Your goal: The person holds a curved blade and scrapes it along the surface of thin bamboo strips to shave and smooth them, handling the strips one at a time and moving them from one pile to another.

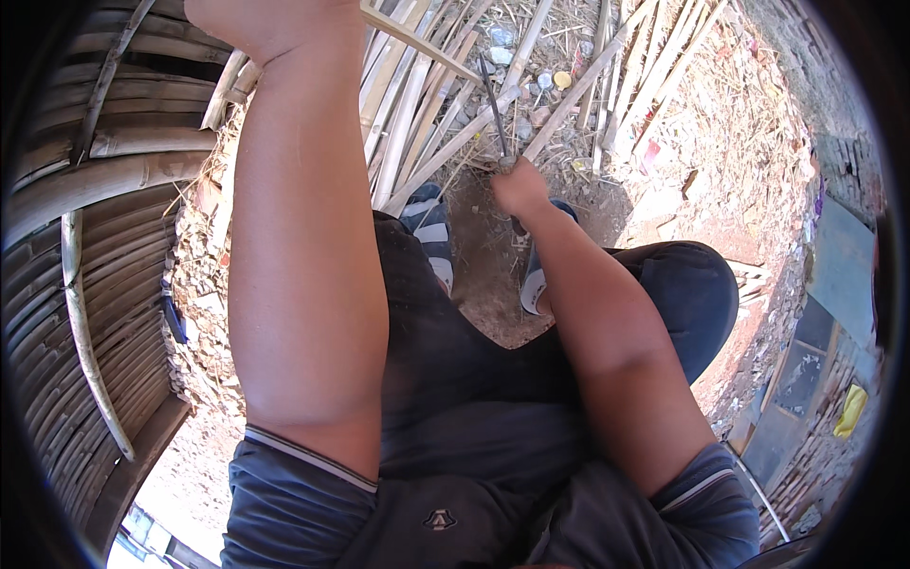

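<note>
In my right hand point(522, 191) is a long knife with a narrow dark blade point(496, 109). Its fingers are closed around the handle, whose end shows below the fist, and the blade points away from me. A split bamboo strip point(422, 44) slants past the blade's tip and runs up behind my left forearm. My left hand point(232, 17) is raised at the top edge, where the picture cuts off its fingers, so I cannot see whether it grips that strip. More bamboo strips point(414, 114) lie on the ground beyond my feet.
A bamboo-slat wall point(114, 275) stands on my left. At the right is a brick wall point(853, 161) with a grey-blue panel point(842, 270) and a yellow piece point(850, 411) near it. Straw, rubble and litter cover the ground point(739, 133). Further bamboo poles point(654, 76) lie ahead right.
</note>
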Demonstrator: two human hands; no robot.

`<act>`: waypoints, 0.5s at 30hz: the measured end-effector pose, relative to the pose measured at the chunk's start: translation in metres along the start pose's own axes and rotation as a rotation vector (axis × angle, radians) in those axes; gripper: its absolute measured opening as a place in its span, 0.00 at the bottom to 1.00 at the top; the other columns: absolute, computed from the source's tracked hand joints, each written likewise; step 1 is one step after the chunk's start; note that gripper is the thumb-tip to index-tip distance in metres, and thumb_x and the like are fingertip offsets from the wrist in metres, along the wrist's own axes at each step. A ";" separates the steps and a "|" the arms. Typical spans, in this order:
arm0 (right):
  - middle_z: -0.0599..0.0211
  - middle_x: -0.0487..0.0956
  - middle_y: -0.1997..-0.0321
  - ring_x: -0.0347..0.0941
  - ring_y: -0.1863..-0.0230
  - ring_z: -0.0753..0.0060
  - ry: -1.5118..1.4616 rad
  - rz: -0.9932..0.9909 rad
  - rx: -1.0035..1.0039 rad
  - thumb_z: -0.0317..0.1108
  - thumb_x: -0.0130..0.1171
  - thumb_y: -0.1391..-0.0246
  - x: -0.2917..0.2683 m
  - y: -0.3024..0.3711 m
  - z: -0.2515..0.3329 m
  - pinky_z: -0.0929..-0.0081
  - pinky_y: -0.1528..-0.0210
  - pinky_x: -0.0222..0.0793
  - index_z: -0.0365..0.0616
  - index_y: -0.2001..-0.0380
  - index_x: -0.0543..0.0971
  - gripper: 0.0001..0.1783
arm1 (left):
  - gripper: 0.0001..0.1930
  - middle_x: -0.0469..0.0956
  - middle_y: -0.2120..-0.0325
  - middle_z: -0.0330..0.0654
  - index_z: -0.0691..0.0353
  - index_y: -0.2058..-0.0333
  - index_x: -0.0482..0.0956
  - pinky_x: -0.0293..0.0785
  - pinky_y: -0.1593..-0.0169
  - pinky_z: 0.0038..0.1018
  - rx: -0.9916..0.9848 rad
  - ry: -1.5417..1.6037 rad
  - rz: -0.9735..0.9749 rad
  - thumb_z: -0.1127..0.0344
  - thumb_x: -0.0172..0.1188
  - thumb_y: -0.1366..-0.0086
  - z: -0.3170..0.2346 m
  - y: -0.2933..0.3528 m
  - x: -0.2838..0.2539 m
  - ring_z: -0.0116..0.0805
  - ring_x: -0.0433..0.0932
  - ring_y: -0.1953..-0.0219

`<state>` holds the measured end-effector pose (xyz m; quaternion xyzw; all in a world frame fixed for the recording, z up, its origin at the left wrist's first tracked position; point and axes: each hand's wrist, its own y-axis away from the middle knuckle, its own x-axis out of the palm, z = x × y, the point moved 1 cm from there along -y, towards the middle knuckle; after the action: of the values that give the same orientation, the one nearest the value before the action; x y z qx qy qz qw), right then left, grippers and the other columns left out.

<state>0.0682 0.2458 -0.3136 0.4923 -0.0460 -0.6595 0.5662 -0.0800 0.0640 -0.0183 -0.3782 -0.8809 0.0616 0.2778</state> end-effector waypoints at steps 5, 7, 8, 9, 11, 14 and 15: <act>0.60 0.81 0.72 0.77 0.78 0.70 -0.379 -0.081 -0.197 0.33 0.63 0.42 0.008 0.004 0.024 0.66 0.72 0.74 0.36 0.51 0.78 0.18 | 0.18 0.67 0.80 0.36 0.61 0.74 0.75 0.62 0.70 0.32 0.040 -0.061 0.062 0.55 0.56 0.26 0.001 -0.011 -0.014 0.30 0.65 0.78; 0.59 0.82 0.71 0.77 0.78 0.67 -0.421 -0.236 -0.413 0.34 0.65 0.41 -0.009 0.015 0.055 0.65 0.70 0.74 0.36 0.52 0.78 0.18 | 0.19 0.68 0.80 0.36 0.62 0.74 0.75 0.63 0.69 0.32 0.156 -0.296 -0.037 0.55 0.55 0.26 0.010 -0.013 -0.005 0.32 0.65 0.76; 0.56 0.83 0.70 0.79 0.76 0.64 -0.420 -0.287 -0.492 0.34 0.65 0.41 -0.018 0.024 0.069 0.64 0.68 0.75 0.36 0.52 0.78 0.18 | 0.19 0.68 0.79 0.37 0.63 0.74 0.75 0.64 0.68 0.33 0.293 -0.407 -0.038 0.55 0.55 0.26 0.017 -0.019 -0.008 0.32 0.65 0.76; 0.54 0.83 0.69 0.80 0.73 0.61 -0.418 -0.335 -0.572 0.35 0.65 0.41 -0.025 0.034 0.082 0.62 0.65 0.76 0.36 0.52 0.78 0.18 | 0.19 0.69 0.79 0.38 0.63 0.73 0.76 0.64 0.68 0.33 0.368 -0.460 -0.038 0.56 0.55 0.26 0.021 -0.023 -0.013 0.33 0.66 0.76; 0.48 0.85 0.65 0.83 0.68 0.53 -0.339 -0.344 -0.548 0.36 0.66 0.41 -0.029 0.040 0.079 0.59 0.59 0.77 0.36 0.51 0.78 0.19 | 0.17 0.70 0.78 0.38 0.63 0.71 0.76 0.65 0.67 0.33 0.434 -0.525 -0.020 0.57 0.55 0.25 0.023 -0.026 -0.016 0.33 0.67 0.75; 0.40 0.86 0.58 0.84 0.56 0.40 0.036 -0.170 -0.291 0.39 0.65 0.42 -0.002 0.014 0.019 0.51 0.50 0.77 0.35 0.51 0.78 0.22 | 0.15 0.71 0.76 0.39 0.64 0.69 0.77 0.66 0.67 0.34 0.521 -0.618 -0.002 0.60 0.54 0.25 0.026 -0.030 -0.022 0.34 0.68 0.74; 0.38 0.86 0.57 0.83 0.52 0.36 0.256 -0.146 -0.174 0.41 0.65 0.43 -0.002 -0.006 -0.018 0.49 0.47 0.76 0.34 0.50 0.78 0.23 | 0.15 0.72 0.76 0.40 0.64 0.68 0.77 0.67 0.67 0.34 0.511 -0.591 0.042 0.61 0.54 0.25 0.042 -0.021 -0.009 0.34 0.69 0.74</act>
<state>0.0764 0.2584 -0.3248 0.5232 0.1196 -0.6326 0.5584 -0.1105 0.0470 -0.0506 -0.2805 -0.8713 0.3910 0.0959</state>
